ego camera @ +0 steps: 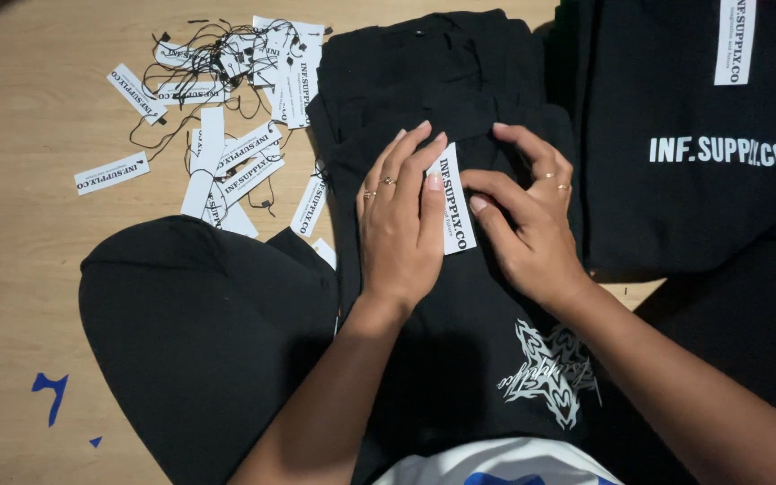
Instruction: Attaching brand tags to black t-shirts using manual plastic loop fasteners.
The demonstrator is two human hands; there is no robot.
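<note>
Tag [454,205]: a narrow white card strip with dark print. It lies upright near the middle of the frame on a folded black garment [460,323], between the two hands. The left hand [401,220] lies flat with its fingers straight and close together. Its fingertips rest on the tag's left edge and top, pressing rather than closing around anything. The right hand [527,220] comes in from the right. Its thumb touches the tag's right edge, and its fingers are bent onto the cloth just above. Whether it pinches a string, a fold or nothing is hidden.

The garment carries a white spiky print [554,373] lower down and sits on a stack of similar black clothes. More black clothes [693,207] with white lettering and their own tag fill the right of the frame. A rounded black cloth [199,332] lies at lower left. A loose heap of tags [226,108] with black strings is scattered over the wooden floor [20,180] at upper left. Blue marks [49,392] show at lower left.

As I judge it, the step in hand is settling or fixing the tag on the top garment, at its waist or collar edge. The next move seems to call for a fine pinch from the right hand at the tag's upper end. The left hand would need to hold the cloth flat so the fold does not shift.
</note>
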